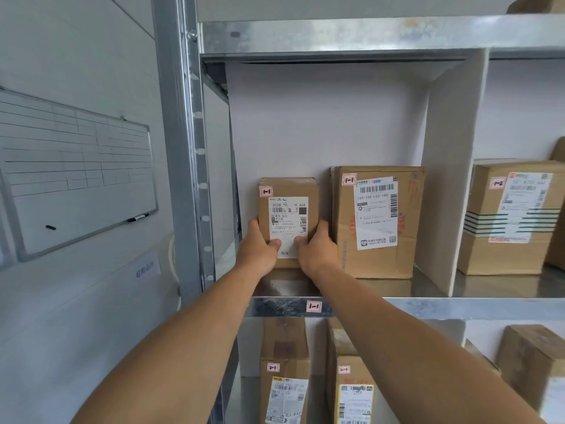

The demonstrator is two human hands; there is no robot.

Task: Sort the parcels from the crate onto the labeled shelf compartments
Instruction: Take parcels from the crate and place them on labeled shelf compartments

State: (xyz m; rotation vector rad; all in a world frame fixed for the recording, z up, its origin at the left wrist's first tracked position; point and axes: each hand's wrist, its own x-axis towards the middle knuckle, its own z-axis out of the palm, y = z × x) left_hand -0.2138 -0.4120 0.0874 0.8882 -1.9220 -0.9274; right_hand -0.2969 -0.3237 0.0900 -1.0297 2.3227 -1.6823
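Note:
A small cardboard parcel (287,191) tagged 1-1 stands upright at the left of the shelf compartment marked 1-1 (314,306). My left hand (258,249) grips its lower left side and my right hand (315,249) grips its lower right side, thumbs on the white shipping label. A bigger parcel (377,221), also tagged 1-1, stands just to the right in the same compartment. The crate is out of view.
A white divider (449,166) closes the compartment on the right; beyond it stands a parcel tagged 1-2 (507,218). Below are two parcels tagged 2-1 (284,374) and another box (535,362). A steel upright (180,148) and a whiteboard (76,172) lie left.

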